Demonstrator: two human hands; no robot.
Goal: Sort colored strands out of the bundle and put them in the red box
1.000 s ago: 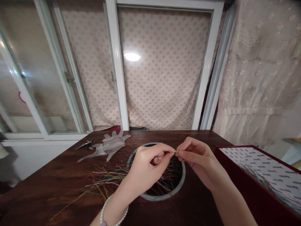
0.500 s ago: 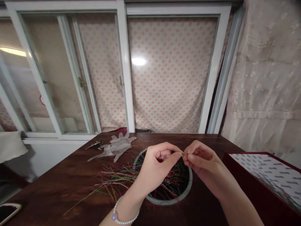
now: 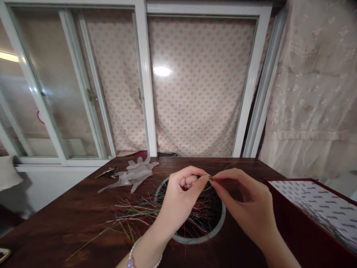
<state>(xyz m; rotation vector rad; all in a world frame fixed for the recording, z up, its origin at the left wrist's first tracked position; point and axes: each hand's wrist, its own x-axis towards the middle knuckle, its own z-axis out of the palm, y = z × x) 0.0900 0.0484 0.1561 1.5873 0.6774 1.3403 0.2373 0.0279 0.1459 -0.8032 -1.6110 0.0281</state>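
My left hand, with a beaded bracelet on its wrist, pinches a thin yellowish wire between thumb and index finger. Meeting it at the fingertips, my right hand pinches the same wire with its thumb and index finger. A fine end of wire shows above the right hand. Below both hands sits a round container with a pale rim and dark inside. Many thin coloured wires lie across it and spill onto the table at the left. My left hand hides part of them.
On the dark wooden table, a clear plastic glove and keys lie at the back left. A dark red box with patterned lining and more wires stands at the right. A phone corner shows at the lower left.
My right hand's fingers have opened out from a curled grip into a longer fingertip pinch. The view has shifted slightly, so things appear a little further left.
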